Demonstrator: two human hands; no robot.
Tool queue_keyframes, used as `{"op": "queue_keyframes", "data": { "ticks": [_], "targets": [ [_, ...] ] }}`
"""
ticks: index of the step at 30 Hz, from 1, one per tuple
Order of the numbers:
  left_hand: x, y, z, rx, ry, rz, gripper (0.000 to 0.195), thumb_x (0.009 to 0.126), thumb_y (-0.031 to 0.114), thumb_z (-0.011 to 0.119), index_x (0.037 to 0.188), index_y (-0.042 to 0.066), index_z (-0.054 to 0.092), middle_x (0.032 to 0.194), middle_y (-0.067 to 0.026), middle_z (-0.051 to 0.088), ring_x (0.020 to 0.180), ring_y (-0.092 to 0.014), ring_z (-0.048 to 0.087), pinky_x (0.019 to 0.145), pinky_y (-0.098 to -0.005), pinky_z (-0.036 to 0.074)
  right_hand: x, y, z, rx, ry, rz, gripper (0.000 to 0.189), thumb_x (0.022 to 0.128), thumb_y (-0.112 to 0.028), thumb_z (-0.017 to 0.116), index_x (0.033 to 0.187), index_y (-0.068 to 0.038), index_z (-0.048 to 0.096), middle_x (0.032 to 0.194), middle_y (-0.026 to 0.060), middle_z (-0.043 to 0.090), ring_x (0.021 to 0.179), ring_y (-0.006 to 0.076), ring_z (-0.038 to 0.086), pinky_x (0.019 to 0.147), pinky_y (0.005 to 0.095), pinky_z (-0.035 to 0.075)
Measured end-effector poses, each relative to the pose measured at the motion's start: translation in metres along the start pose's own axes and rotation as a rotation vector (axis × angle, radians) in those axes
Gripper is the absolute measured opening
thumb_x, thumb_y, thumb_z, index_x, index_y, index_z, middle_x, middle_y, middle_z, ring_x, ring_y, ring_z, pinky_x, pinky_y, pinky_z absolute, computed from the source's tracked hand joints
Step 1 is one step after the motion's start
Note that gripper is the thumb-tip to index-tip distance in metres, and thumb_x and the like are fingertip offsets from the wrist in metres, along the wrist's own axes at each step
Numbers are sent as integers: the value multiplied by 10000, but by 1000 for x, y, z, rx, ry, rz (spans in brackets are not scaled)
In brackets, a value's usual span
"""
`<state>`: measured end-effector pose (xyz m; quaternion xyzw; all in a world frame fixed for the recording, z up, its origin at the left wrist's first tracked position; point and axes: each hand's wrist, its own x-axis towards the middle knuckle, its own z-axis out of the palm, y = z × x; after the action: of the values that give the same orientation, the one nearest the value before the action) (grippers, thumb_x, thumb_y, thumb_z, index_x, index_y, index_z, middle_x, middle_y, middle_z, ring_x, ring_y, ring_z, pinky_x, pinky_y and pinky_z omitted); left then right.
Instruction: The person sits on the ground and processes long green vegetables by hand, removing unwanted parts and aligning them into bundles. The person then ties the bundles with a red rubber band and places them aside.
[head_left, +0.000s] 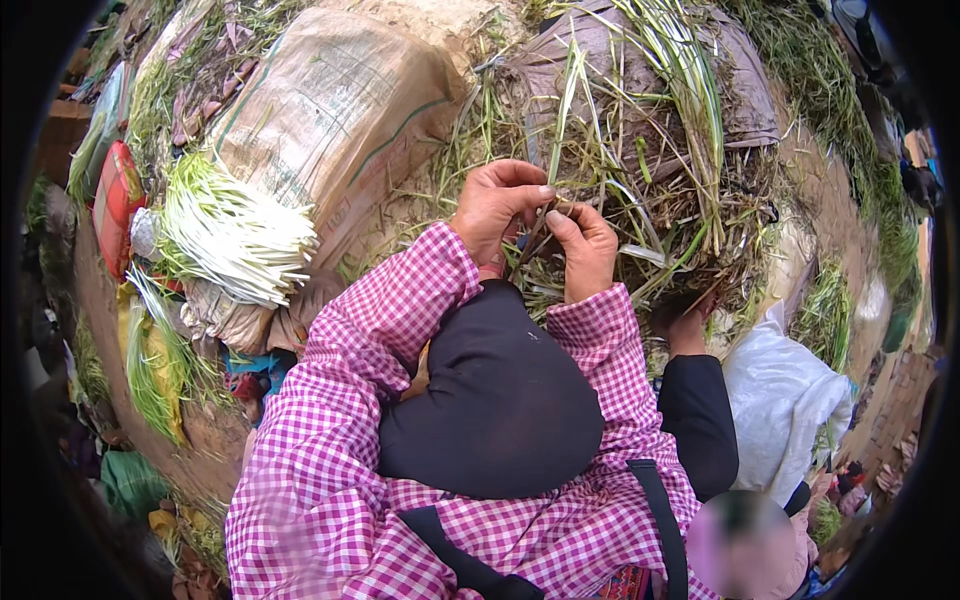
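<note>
In front of my raised knee, my left hand (501, 206) pinches a thin leafy stalk (556, 154) between thumb and forefinger. The stalk's pale green upper part points away from me. Close beside it, the thumb and forefinger of my right hand (587, 247) grip the same stalk's brown, withered lower part (531, 244). The fingertips of both hands nearly touch. Just beyond my right hand lies a heap of dry trimmings and roots (739, 202). A bunch of untrimmed long green stalks (686, 82) rests across that heap.
A dense bundle of white-stemmed stalks (236, 229) lies at left beside a large woven sack (345, 97) bearing print. A white plastic sack (780, 397) sits at right near another person's bare foot (686, 326). Loose greens (154, 367) lie on yellow material at far left.
</note>
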<state>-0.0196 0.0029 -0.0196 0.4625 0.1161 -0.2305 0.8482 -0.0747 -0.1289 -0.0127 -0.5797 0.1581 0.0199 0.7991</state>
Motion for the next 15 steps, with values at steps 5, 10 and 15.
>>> {"op": "queue_keyframes", "data": {
  "ticks": [5,10,15],
  "targets": [
    [-7,1,6,-98,11,23,149,764,-30,662,894,18,608,752,-70,639,592,-131,596,507,-250,490,-5,-8,3,33,56,22,56,810,-44,629,856,-14,618,731,15,614,595,73,547,534,204,447],
    [-10,19,-11,-286,113,153,116,797,-21,631,896,36,610,788,-81,652,649,-156,620,509,-259,490,-13,1,-37,-638,-303,79,69,771,-47,613,809,10,616,680,55,608,616,124,570,581,259,470],
    [-13,37,-3,-287,106,230,129,779,-17,651,893,21,604,781,-68,651,616,-141,600,459,-237,456,-21,53,-99,-1661,-523,611,225,801,-152,626,981,-21,657,1023,195,634,954,311,612,859,415,475]
  ]
}}
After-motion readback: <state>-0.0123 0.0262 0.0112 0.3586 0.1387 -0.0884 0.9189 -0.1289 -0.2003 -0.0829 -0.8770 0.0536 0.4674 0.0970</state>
